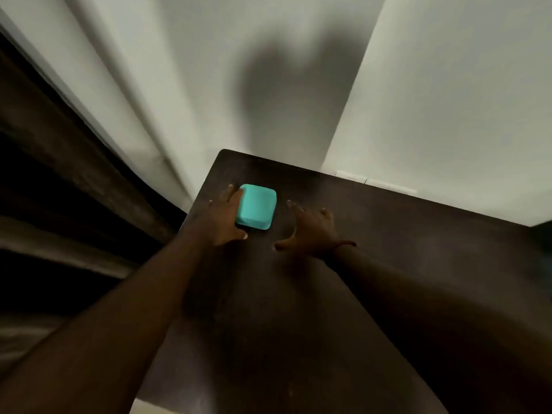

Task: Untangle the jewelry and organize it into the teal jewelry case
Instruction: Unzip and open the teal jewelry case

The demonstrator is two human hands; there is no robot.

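Observation:
A closed teal jewelry case (256,207), square with rounded corners, lies on the dark wooden table (373,264) near its far left corner. My left hand (222,221) rests against the case's left side, fingers along its edge and thumb at its near left corner. My right hand (310,227) hovers to the right of the case with fingers spread, apart from it and holding nothing. A thin band circles my right wrist. No jewelry is visible on the table. The frame is blurred.
The table's far edge meets a pale wall (448,100) with a white socket plate (376,182) low on it. A dark curtain or bedding (59,189) fills the left side beyond the table's left edge.

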